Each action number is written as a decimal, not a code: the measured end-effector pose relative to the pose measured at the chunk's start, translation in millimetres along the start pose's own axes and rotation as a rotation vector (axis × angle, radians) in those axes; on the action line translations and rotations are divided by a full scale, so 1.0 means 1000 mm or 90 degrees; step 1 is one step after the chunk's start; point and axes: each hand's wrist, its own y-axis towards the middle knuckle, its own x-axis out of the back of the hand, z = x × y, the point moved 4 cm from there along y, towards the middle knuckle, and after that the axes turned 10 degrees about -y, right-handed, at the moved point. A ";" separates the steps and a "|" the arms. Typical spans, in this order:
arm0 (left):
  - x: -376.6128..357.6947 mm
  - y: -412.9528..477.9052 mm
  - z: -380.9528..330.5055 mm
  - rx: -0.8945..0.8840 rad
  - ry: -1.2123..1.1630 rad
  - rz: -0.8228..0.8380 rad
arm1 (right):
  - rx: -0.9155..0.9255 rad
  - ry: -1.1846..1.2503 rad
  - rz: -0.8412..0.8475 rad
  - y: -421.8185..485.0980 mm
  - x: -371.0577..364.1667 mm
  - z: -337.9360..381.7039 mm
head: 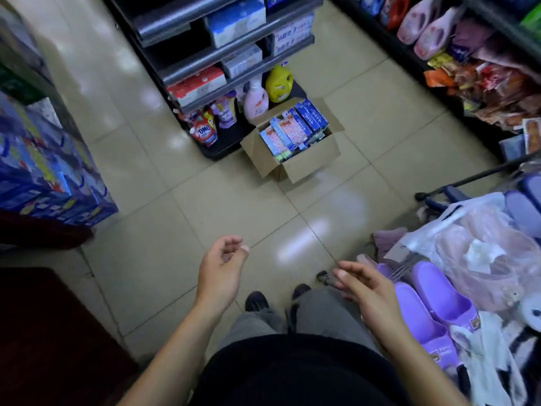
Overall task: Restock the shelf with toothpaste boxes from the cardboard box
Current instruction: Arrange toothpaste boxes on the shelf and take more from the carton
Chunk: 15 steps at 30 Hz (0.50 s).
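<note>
Below, empty hands (292, 276), cardboard box (304, 162) ahead, toothpaste boxes (289, 130) inside

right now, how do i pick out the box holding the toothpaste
Find the dark shelving unit ending mid-aisle. On the tiled floor at its foot, beside the yellow jug and pink bottle, sits the cardboard box. It is the only open brown carton there, flaps spread, packed with blue and pink toothpaste boxes.
</note>
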 end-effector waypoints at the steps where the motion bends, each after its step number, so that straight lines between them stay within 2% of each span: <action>1: -0.007 0.013 -0.009 0.001 0.012 0.013 | -0.004 0.011 -0.009 0.008 0.000 0.006; 7: -0.058 0.092 -0.054 0.021 0.050 0.049 | -0.028 0.066 -0.045 0.093 0.001 0.045; 15: -0.112 0.154 -0.115 0.056 0.046 0.041 | -0.002 0.038 0.005 0.232 -0.008 0.155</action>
